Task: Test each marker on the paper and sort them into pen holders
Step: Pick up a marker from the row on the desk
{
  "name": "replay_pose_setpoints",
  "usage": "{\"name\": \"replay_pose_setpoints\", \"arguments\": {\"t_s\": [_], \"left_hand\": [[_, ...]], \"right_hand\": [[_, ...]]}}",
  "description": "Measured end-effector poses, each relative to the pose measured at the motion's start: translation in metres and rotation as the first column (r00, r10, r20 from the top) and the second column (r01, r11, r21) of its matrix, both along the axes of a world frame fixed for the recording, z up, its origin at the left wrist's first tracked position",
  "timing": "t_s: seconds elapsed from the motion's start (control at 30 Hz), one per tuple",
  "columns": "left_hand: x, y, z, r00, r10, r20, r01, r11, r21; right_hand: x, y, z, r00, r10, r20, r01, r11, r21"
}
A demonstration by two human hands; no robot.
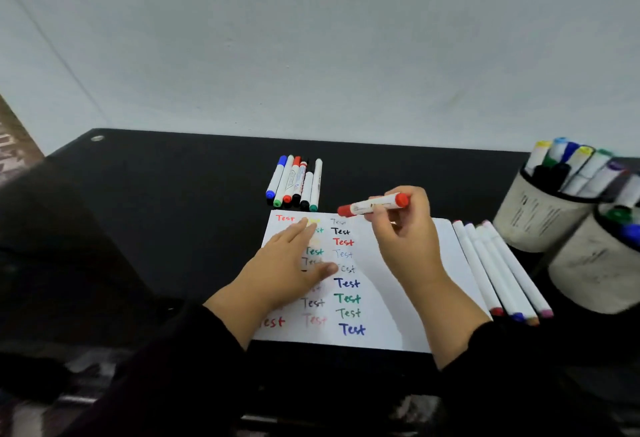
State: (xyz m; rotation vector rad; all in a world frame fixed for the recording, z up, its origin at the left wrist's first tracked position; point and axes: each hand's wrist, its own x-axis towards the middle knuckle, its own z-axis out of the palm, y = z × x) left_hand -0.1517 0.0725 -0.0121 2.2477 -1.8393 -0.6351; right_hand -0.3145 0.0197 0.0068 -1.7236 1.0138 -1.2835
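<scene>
1. Above the paper (388,298), the right hand (403,236) pinches a capped red marker (374,205), fingers curled round it.
2. Keep the left hand (287,263) flat, fingers straight, pinning the sheet.
3. Uncap, then write in blank space.

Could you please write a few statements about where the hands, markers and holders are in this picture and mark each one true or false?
1. The right hand holds a red marker above the paper. True.
2. The left hand holds a blue marker. False: it lies flat on the paper with straight fingers and holds nothing.
3. Both pen holders stand to the right of the paper. True.
4. The group of six markers beyond the paper stands upright in a cup. False: they lie side by side on the black table.
5. Four white markers lie beside the paper's right edge. True.
</scene>
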Motion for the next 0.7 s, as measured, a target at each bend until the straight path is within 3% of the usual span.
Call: {"name": "replay_pose_setpoints", "arguments": {"t_s": [0.07,0.17,0.4,0.5,0.7], "left_hand": [[-0.009,0.011,0.002,0.998,0.033,-0.061,-0.035,0.999,-0.026],[-0.021,0.028,0.006,0.989,0.042,-0.142,-0.057,0.993,-0.104],[-0.024,0.049,0.009,0.941,0.061,-0.334,-0.152,0.955,-0.254],[-0.023,0.048,0.009,0.944,0.047,-0.328,-0.132,0.962,-0.24],[-0.024,0.046,0.009,0.938,0.046,-0.343,-0.124,0.97,-0.207]], "right_hand": [[-0.004,0.014,0.0,0.991,-0.069,0.112,0.06,0.995,0.082],[-0.006,0.028,0.002,0.977,-0.134,0.166,0.087,0.961,0.263],[-0.002,0.046,-0.005,0.935,-0.157,0.317,-0.056,0.818,0.572],[0.004,0.049,-0.008,0.957,-0.131,0.26,-0.067,0.77,0.635],[0.012,0.042,-0.01,0.989,-0.095,0.115,0.005,0.79,0.613]]}}
